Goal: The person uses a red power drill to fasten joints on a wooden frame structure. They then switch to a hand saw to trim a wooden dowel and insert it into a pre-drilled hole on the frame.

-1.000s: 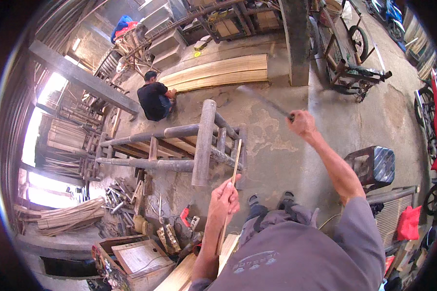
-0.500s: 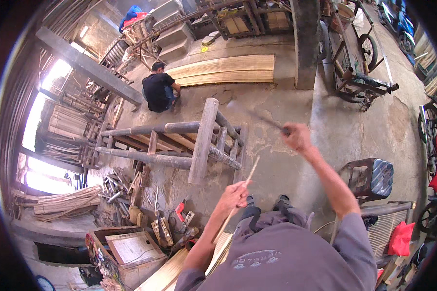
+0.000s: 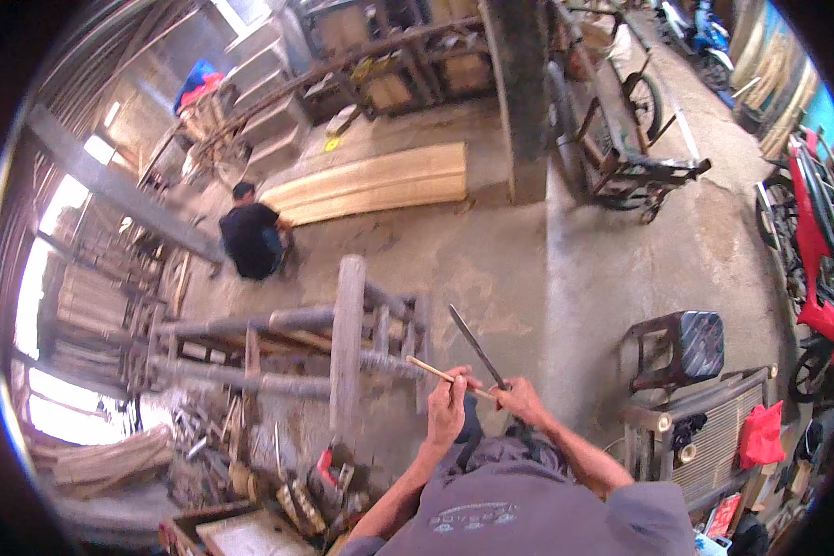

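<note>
My left hand (image 3: 447, 412) grips a thin pale stick (image 3: 426, 368), which looks like bamboo, in front of my body. The stick slants, its far end up to the left and its other end toward my right hand. In my right hand (image 3: 521, 404) is the handle of a long dark-bladed knife (image 3: 473, 338), its tip angled away and to the left. The two hands are close together, and the blade rises past the stick near my right fingers. Whether blade and stick touch cannot be made out. Beyond my left hand stands a bamboo frame (image 3: 347, 343) with thick poles.
A person (image 3: 250, 236) in black crouches at a long slatted panel (image 3: 371, 185) on the floor. To my right are a dark stool (image 3: 684, 347) and a bamboo rack (image 3: 713, 431) with a red bag (image 3: 762, 435). A wooden box (image 3: 259, 536) sits at lower left.
My right hand has swung the knife down and left, close to my left hand. The stick now tilts up to the left instead of up to the right. The whole view has shifted.
</note>
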`<state>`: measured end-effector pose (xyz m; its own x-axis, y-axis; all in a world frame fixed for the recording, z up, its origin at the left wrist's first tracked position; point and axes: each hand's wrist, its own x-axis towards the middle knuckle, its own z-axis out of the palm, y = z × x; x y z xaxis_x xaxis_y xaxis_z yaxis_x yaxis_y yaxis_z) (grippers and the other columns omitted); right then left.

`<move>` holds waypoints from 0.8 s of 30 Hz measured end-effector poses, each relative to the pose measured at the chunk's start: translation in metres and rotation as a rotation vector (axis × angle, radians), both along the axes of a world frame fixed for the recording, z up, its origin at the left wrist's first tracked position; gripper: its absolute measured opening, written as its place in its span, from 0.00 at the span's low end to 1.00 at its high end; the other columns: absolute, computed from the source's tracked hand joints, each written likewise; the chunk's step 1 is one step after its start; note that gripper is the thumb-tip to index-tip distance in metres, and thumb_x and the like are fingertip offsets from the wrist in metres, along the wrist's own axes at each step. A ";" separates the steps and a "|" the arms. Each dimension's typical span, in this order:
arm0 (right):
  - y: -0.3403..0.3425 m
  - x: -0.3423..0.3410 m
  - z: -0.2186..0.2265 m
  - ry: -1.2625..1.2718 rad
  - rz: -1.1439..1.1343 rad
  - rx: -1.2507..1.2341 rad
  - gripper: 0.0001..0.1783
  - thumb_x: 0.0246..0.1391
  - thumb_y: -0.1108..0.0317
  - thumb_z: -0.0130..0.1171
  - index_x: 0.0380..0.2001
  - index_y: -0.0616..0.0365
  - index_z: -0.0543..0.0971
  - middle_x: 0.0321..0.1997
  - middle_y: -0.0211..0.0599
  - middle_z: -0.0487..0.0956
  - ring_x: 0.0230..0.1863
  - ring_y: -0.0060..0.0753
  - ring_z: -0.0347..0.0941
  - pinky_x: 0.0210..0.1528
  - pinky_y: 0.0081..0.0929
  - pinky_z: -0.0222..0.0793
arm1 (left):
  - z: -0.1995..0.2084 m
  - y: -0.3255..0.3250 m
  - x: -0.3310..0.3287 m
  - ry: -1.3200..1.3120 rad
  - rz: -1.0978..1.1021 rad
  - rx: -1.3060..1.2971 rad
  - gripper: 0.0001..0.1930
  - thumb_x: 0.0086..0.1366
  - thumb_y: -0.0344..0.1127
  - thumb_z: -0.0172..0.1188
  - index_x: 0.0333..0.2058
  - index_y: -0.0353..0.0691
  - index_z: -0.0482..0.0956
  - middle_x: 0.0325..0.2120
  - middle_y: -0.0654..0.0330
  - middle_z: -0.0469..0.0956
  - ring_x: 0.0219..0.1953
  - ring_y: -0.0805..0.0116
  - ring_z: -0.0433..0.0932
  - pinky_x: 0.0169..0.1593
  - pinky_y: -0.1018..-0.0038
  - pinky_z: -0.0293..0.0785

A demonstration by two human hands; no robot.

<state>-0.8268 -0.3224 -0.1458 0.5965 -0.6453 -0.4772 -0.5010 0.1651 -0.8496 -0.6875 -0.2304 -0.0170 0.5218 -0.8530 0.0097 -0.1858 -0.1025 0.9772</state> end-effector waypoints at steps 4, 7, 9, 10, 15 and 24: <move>-0.020 0.013 -0.001 0.064 -0.374 -0.055 0.30 0.48 0.62 0.59 0.55 0.60 0.71 0.23 0.37 0.78 0.25 0.34 0.75 0.31 0.32 0.70 | -0.005 -0.068 0.036 -0.257 -0.027 0.006 0.10 0.71 0.34 0.48 0.37 0.34 0.75 0.21 0.58 0.71 0.25 0.71 0.72 0.31 0.74 0.68; -0.042 0.016 -0.031 0.215 -0.498 -0.332 0.40 0.48 0.66 0.59 0.65 0.59 0.58 0.28 0.41 0.78 0.29 0.36 0.76 0.34 0.32 0.72 | -0.026 -0.121 0.077 -0.542 -0.226 0.023 0.17 0.69 0.47 0.49 0.29 0.38 0.73 0.20 0.51 0.71 0.24 0.53 0.74 0.26 0.64 0.67; -0.061 0.025 0.004 0.143 -0.559 -0.362 0.42 0.48 0.68 0.58 0.66 0.59 0.55 0.27 0.42 0.77 0.30 0.38 0.75 0.35 0.35 0.72 | -0.047 -0.149 0.104 -0.714 -0.316 0.092 0.21 0.68 0.53 0.49 0.25 0.40 0.72 0.21 0.50 0.73 0.26 0.48 0.75 0.26 0.59 0.67; -0.067 0.026 0.008 0.051 -0.632 -0.450 0.42 0.48 0.69 0.58 0.67 0.59 0.55 0.25 0.41 0.75 0.28 0.39 0.74 0.34 0.37 0.72 | -0.059 -0.164 0.114 -0.787 -0.376 0.144 0.24 0.67 0.56 0.48 0.23 0.41 0.72 0.21 0.50 0.74 0.27 0.46 0.75 0.26 0.57 0.67; -0.039 0.033 -0.055 0.279 -0.946 -0.190 0.21 0.51 0.67 0.55 0.49 0.59 0.71 0.18 0.29 0.70 0.17 0.25 0.66 0.19 0.28 0.64 | -0.100 -0.202 0.162 -0.863 -0.627 0.158 0.25 0.66 0.56 0.50 0.19 0.41 0.74 0.18 0.51 0.76 0.23 0.51 0.77 0.23 0.58 0.70; 0.022 0.105 -0.026 0.469 -1.095 0.142 0.14 0.48 0.64 0.53 0.34 0.63 0.73 0.27 0.39 0.74 0.30 0.33 0.70 0.36 0.35 0.67 | -0.143 -0.207 0.238 -0.875 -0.834 0.316 0.29 0.65 0.61 0.47 0.18 0.41 0.73 0.16 0.51 0.75 0.22 0.50 0.78 0.21 0.58 0.71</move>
